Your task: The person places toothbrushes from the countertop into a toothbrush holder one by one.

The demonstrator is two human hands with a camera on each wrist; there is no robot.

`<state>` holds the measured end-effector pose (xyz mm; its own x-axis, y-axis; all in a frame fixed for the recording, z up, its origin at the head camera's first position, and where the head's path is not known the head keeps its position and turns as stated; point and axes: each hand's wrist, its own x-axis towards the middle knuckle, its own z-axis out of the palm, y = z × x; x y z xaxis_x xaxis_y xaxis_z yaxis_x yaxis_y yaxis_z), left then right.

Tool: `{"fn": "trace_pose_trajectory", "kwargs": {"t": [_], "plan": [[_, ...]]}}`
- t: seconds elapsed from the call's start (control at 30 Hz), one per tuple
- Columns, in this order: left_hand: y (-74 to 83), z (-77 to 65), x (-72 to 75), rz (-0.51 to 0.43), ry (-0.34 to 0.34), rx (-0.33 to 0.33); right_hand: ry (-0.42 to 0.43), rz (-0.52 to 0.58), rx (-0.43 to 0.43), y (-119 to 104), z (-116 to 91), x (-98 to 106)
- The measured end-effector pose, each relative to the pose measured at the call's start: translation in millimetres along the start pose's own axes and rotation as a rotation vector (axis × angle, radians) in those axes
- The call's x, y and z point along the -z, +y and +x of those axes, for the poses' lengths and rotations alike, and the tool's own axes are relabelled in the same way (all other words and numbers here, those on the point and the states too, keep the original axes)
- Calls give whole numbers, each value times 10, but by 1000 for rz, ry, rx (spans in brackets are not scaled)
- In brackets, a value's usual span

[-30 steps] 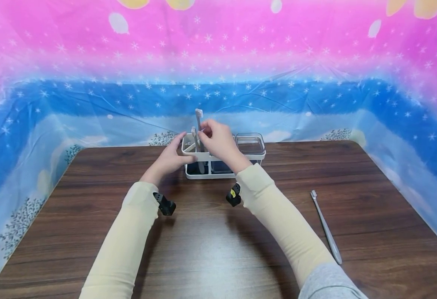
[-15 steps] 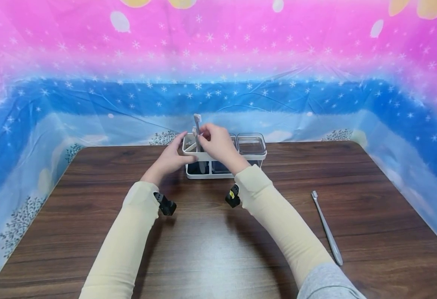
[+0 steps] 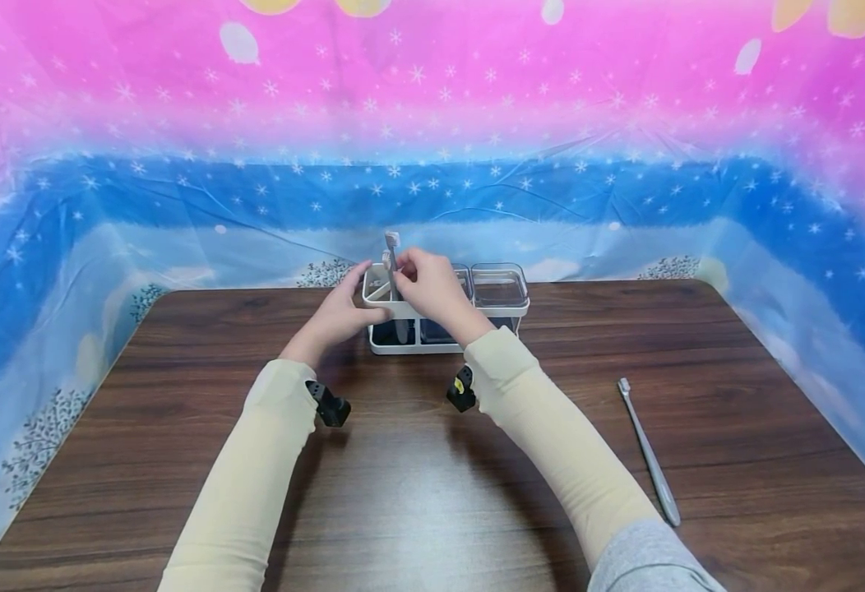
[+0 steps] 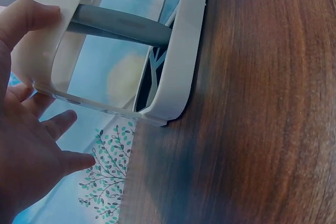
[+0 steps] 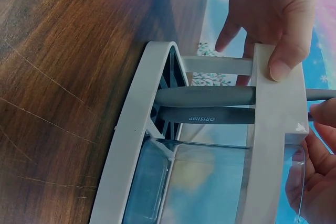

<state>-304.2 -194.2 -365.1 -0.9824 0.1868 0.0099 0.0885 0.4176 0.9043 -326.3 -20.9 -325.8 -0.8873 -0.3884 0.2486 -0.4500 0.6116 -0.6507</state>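
A white toothbrush holder [image 3: 506, 312] stands near the table's far edge. My left hand [image 3: 335, 319] grips its left end, thumb on the front of the upper rim and fingers round the side. My right hand [image 3: 436, 286] pinches a grey toothbrush [image 3: 392, 241] below its head; the brush stands upright in the left compartment. Beside it stands a second grey toothbrush [image 3: 386, 260]. In the right wrist view both handles run down to the holder's base, one lettered handle [image 5: 210, 115] next to a plain handle [image 5: 205, 96].
A third grey toothbrush [image 3: 650, 456] lies on the brown wooden table [image 3: 418, 485], right of my right forearm. Clear cups [image 3: 499, 284] sit in the holder's other compartments. A patterned pink and blue cloth [image 3: 432, 189] hangs behind the table.
The toothbrush in my right hand has sunk lower into the holder, its head now closer in height to the other brush's. My left hand keeps its grip on the holder.
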Motion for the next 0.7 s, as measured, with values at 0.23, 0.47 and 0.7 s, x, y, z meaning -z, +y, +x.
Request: {"fn": "trace_pose_trajectory", "kwargs": {"t": [0.23, 0.47, 0.7], "plan": [[1, 8, -3, 0, 1, 10, -3, -8, -4, 18, 28, -14], [302, -175, 8, -12, -22, 36, -12, 5, -21, 25, 42, -23], [404, -262, 1, 3, -21, 33, -19, 27, -30, 31, 46, -34]]}}
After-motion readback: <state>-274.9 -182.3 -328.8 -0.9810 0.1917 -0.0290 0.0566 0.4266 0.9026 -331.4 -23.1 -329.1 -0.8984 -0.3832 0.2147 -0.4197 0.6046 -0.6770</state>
